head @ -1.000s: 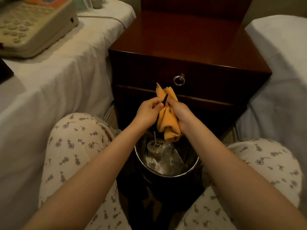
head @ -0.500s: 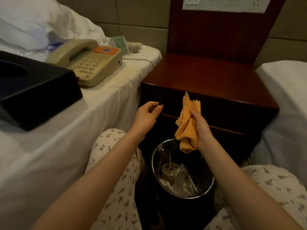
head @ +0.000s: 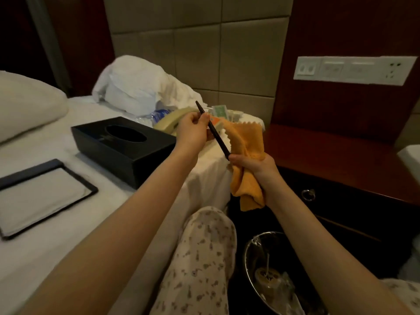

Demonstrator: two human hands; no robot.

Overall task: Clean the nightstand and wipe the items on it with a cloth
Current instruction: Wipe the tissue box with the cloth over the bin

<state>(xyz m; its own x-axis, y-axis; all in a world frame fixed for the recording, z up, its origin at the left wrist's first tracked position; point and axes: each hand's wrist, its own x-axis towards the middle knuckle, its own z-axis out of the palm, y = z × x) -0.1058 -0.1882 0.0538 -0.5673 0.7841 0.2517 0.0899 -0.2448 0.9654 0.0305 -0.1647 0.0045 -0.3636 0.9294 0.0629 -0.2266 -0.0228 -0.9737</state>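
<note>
Half a second earlier the hands were apart in front of the nightstand [head: 329, 151]; now they had met just left of it. The left hand [head: 193, 129] pinched the pen [head: 214, 133] by its upper end, while the right hand [head: 253, 165] gripped the cloth [head: 245, 142] and the pen's lower tip. The pen was likely getting another wipe.

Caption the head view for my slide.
Left hand holds a thin dark stick whose lower end meets the orange cloth gripped in the right hand.

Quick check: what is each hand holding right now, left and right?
Left hand: pinching the upper part of a thin dark pen.
Right hand: gripping the orange cloth, at the pen's lower end.
</note>
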